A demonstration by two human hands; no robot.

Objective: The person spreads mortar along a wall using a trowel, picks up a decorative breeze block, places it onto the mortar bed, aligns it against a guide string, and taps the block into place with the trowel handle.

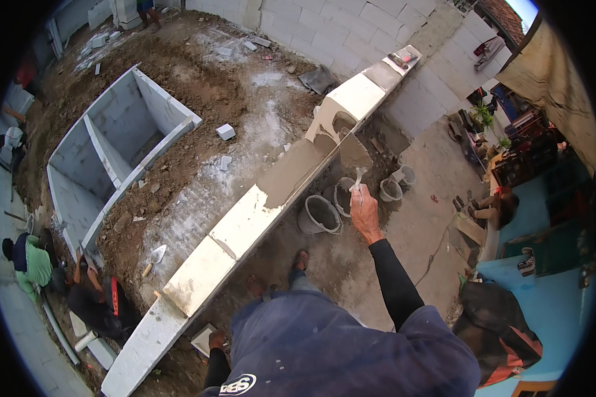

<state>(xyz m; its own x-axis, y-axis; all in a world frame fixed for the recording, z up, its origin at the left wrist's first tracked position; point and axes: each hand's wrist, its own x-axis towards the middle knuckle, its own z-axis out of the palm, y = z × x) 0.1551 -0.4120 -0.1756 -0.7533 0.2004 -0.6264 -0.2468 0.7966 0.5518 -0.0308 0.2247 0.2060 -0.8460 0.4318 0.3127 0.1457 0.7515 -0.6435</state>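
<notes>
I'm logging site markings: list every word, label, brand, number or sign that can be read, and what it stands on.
Dark blue shirt: a white oval logo with lettering; wording not copied here.
Trowel in the right hand: no readable text.
Buckets: no readable text.
Elsewhere: any lettering is too small or blurred to read.

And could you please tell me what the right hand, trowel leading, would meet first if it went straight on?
The trowel in the right hand would probably meet the mortar-smeared pale block wall first; depth is unclear, so they may already touch.
</notes>
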